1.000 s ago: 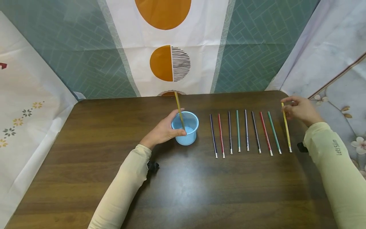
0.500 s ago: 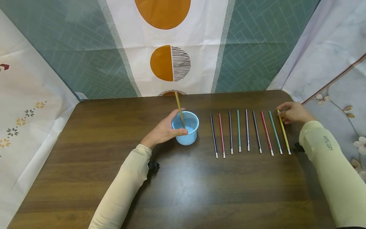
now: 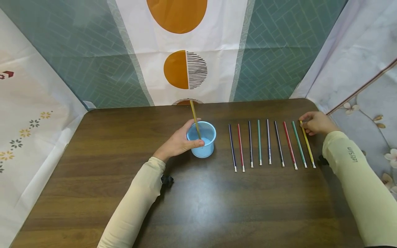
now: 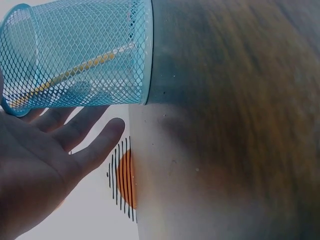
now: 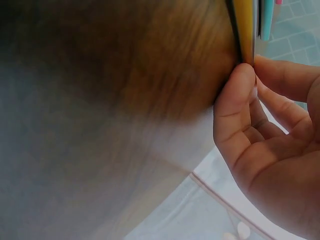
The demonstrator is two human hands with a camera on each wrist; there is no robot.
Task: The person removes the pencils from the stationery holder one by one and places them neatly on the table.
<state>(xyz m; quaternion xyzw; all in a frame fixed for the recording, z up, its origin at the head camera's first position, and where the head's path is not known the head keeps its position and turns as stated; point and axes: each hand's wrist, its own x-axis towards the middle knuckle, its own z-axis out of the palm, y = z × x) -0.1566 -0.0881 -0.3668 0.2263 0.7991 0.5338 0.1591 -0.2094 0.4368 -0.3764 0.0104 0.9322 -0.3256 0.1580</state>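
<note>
In the head view my left hand (image 3: 176, 143) holds a light blue mesh pencil cup (image 3: 203, 151) by its left side, thumb at the rim. The left wrist view shows fingers stretched along the cup's (image 4: 85, 30) wall. A yellow pencil (image 3: 194, 117) leans inside the cup, its upper end above the rim. At the far right my right hand (image 3: 319, 123) pinches the far end of another yellow pencil (image 3: 307, 144) between thumb and forefinger. That pencil lies at the end of a row, beside a green pencil (image 3: 299, 144). Its eraser end points toward me.
Several blue, red, green and dark pencils, among them a red pencil (image 3: 240, 148), lie side by side, erasers toward me. The brown wooden table (image 3: 198, 206) ends at a patterned cloth (image 3: 263, 62) behind, with white cloths at both sides.
My right hand has moved left and slightly toward me, bringing the yellow pencil's far end closer to the green one. The left hand and the cup have stayed in place.
</note>
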